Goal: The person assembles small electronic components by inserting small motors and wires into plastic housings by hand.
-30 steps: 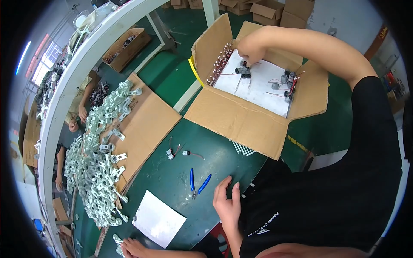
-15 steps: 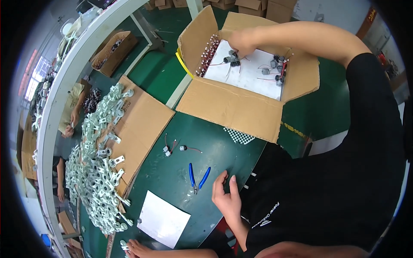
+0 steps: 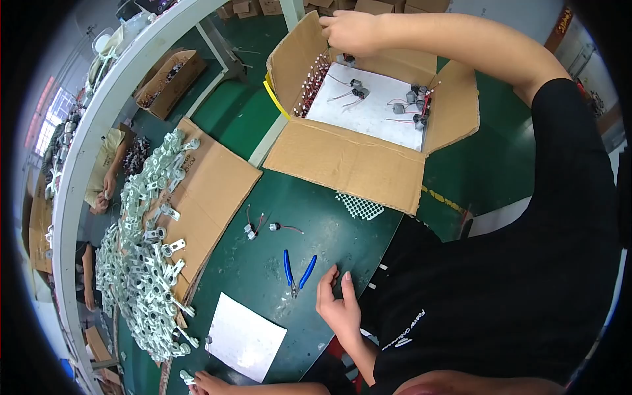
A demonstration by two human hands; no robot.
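Note:
My right hand is over the far left corner of an open cardboard box, its curled fingertips overlapping a flap's edge. The hand hides whatever lies inside it. Below it, on a white sheet in the box, small grey-and-black motors with thin wires lie in two groups. Red wires with white ends stand packed along the box's left side. My left hand rests near the table edge, thumb apart and holding nothing. Beside it, blue-handled cutters lie spread on the green table.
Two loose wired motors lie left of the box. A heap of pale green plastic parts covers a cardboard sheet. Near a white paper, a co-worker's hand holds one pale part. White frame posts stand at left.
My right hand has moved up and left, from the motors on the sheet to the box's far corner, uncovering another motor. My left hand stays put. The whole view shifts slightly.

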